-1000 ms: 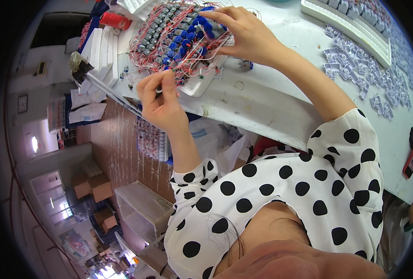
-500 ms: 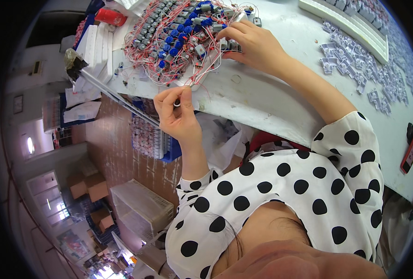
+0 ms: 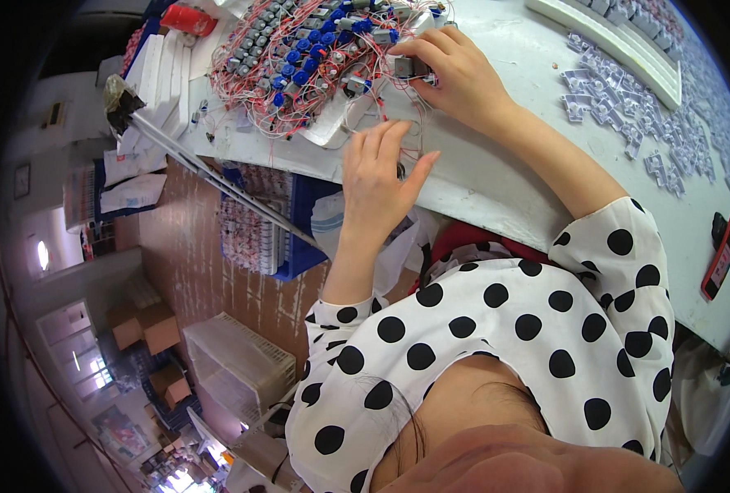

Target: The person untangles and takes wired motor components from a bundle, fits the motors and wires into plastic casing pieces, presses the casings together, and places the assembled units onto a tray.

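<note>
My right hand (image 3: 466, 82) pinches a small grey motor (image 3: 408, 67) between thumb and fingers, at the right edge of a heap of wired motors. Thin red and white wires (image 3: 384, 108) trail near it toward the left. Just in front of the heap, over the table's near edge, my left hand (image 3: 379, 179) is open, with its fingers stretched out and the thumb spread apart. A small dark thing (image 3: 400, 170) shows between that thumb and the fingers; I cannot make out what it is. Many motors in the heap carry blue caps (image 3: 302, 59).
Clear plastic parts (image 3: 603, 103) lie scattered on the right of the white table (image 3: 496, 177), beside a white foam tray (image 3: 628, 62). A red-edged phone (image 3: 721, 259) lies far right. Metal rails (image 3: 209, 172) jut past the left corner. Below stands a blue crate (image 3: 303, 218).
My left hand has opened from a pinch at the wire ends and moved right, toward the right hand. The right hand now holds a grey motor clear of the heap's edge.
</note>
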Action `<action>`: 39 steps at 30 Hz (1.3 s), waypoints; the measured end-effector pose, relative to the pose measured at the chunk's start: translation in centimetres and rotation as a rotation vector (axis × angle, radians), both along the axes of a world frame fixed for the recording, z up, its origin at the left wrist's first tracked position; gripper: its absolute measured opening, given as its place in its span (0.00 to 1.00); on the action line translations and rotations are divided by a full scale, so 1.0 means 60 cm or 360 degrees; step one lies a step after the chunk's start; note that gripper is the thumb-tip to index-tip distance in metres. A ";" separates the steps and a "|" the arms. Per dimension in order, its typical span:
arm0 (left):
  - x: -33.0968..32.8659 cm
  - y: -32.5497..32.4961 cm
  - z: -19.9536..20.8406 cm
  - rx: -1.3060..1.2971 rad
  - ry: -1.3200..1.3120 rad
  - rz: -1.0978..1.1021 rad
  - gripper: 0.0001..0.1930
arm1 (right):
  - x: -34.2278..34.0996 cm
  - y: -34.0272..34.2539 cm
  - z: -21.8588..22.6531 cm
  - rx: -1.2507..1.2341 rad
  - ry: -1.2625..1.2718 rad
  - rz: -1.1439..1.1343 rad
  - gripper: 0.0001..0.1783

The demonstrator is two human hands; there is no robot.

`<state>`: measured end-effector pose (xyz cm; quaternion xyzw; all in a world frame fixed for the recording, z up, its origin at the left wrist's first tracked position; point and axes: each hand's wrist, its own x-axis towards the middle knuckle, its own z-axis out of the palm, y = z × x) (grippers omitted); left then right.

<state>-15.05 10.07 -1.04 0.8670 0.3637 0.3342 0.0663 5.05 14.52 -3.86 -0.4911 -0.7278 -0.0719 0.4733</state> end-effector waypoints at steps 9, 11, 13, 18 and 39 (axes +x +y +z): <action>0.052 0.130 0.053 -0.0259 -0.0068 0.0032 0.18 | 0.019 0.016 0.000 0.0268 -0.0249 0.0052 0.26; 0.055 0.145 0.054 -0.0362 -0.0015 0.0020 0.19 | 0.019 0.022 -0.009 0.0313 -0.0258 0.0075 0.24; 0.052 0.155 0.059 -0.0527 0.0053 0.0055 0.19 | 0.020 0.023 -0.009 0.0354 -0.0268 0.0095 0.23; 0.047 0.164 0.046 -0.0702 -0.0014 0.0023 0.17 | 0.013 0.016 -0.009 0.0302 -0.0173 0.0084 0.24; 0.129 -0.021 0.208 -0.0984 -0.1502 -0.1281 0.19 | 0.082 -0.256 0.131 -0.1050 0.0942 0.0808 0.26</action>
